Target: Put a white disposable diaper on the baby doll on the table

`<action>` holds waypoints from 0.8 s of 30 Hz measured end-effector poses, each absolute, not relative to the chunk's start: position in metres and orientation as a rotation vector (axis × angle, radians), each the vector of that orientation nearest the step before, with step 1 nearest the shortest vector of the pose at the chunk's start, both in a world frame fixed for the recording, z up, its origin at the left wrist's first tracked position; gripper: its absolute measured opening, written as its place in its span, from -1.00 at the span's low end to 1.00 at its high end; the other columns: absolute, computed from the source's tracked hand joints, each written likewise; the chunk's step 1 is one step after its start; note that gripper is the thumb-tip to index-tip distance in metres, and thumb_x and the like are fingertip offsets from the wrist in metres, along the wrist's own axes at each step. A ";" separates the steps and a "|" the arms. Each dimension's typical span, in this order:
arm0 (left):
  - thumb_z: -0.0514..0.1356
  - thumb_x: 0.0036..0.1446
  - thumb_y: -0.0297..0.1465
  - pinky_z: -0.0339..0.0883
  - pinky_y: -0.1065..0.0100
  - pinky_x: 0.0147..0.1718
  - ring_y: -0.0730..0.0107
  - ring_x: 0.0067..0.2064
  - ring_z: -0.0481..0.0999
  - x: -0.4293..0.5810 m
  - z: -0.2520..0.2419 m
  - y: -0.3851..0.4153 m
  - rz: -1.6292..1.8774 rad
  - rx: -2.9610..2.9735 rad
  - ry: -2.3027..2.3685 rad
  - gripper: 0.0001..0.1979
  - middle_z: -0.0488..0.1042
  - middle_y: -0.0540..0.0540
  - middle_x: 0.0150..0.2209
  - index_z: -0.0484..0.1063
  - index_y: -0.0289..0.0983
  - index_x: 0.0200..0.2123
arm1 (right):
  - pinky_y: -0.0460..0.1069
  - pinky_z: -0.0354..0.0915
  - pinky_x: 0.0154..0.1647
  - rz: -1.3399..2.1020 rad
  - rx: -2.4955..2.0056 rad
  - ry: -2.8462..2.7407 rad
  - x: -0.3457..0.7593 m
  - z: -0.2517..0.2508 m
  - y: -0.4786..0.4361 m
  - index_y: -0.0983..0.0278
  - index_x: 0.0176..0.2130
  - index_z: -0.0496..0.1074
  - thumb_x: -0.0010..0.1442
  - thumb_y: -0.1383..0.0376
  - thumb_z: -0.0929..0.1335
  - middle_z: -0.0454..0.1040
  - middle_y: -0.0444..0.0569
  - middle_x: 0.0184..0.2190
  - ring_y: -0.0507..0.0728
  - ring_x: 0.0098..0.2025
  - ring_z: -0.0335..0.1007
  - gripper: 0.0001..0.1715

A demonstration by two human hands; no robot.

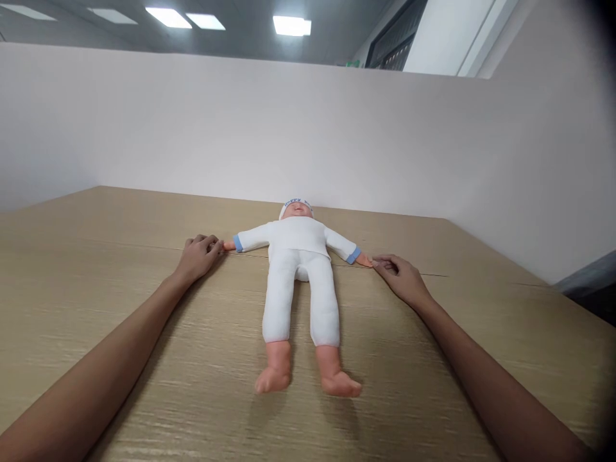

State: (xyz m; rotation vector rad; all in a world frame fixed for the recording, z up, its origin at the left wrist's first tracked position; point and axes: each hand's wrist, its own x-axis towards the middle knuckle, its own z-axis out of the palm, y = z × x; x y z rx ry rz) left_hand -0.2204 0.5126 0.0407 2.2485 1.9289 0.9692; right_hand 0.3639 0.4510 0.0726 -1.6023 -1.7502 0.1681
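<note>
A baby doll (299, 240) lies on its back on the wooden table, head away from me and bare feet toward me. It wears a white top and trousers with blue cuffs and a white cap with blue lettering. Its arms are stretched out to both sides. My left hand (199, 253) is closed on the doll's hand at the left, fingers curled. On the other side, my right hand (399, 276) pinches the doll's other hand between thumb and fingers.
The wooden table (192, 385) has a thin seam running across it behind my hands. A pale partition wall (216, 128) stands along the far edge and continues on the right side. Dark material (591, 289) shows beyond the table's right edge.
</note>
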 end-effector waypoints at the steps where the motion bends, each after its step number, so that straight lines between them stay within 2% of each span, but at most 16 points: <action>1: -0.08 0.43 0.01 0.20 -0.08 0.25 -0.06 0.11 0.51 -0.220 0.041 0.513 0.970 2.241 1.930 -0.49 0.66 -0.20 -0.11 0.54 -0.16 -0.21 | 0.18 0.52 0.07 0.166 -1.606 -1.748 0.364 0.073 0.451 0.20 -0.06 0.67 0.31 -0.06 0.42 0.73 0.12 -0.11 0.28 -0.09 0.63 -0.55; 14: -0.06 0.41 0.03 0.18 -0.09 0.25 -0.09 0.12 0.50 -0.217 0.046 0.511 0.964 2.150 1.966 -0.52 0.64 -0.18 -0.17 0.50 -0.14 -0.22 | 0.17 0.50 0.03 0.175 -1.593 -1.748 0.363 0.071 0.451 0.19 -0.04 0.70 0.31 -0.09 0.42 0.73 0.10 -0.12 0.28 -0.10 0.63 -0.51; 17: -0.07 0.41 0.03 0.19 -0.10 0.24 -0.08 0.10 0.51 -0.217 0.047 0.510 0.949 2.164 1.962 -0.51 0.62 -0.17 -0.21 0.51 -0.14 -0.22 | 0.15 0.50 -0.06 0.193 -1.595 -1.731 0.366 0.068 0.453 0.17 -0.04 0.71 0.29 -0.09 0.43 0.74 0.07 -0.13 0.27 -0.14 0.62 -0.52; 21: -0.07 0.42 0.02 0.20 -0.12 0.23 -0.10 0.10 0.51 -0.216 0.047 0.509 0.944 2.182 1.959 -0.51 0.63 -0.19 -0.18 0.52 -0.14 -0.21 | 0.09 0.43 -0.26 0.194 -1.637 -1.703 0.371 0.064 0.455 0.14 -0.05 0.72 0.26 -0.13 0.44 0.71 0.01 -0.26 0.20 -0.31 0.51 -0.49; 24: -0.06 0.41 0.01 0.21 -0.13 0.22 -0.12 0.10 0.51 -0.216 0.046 0.509 0.952 2.178 1.954 -0.51 0.64 -0.21 -0.17 0.53 -0.15 -0.23 | 0.06 0.38 -0.32 0.187 -1.641 -1.724 0.374 0.063 0.455 0.14 -0.04 0.72 0.27 -0.17 0.43 0.67 -0.02 -0.34 0.18 -0.35 0.47 -0.45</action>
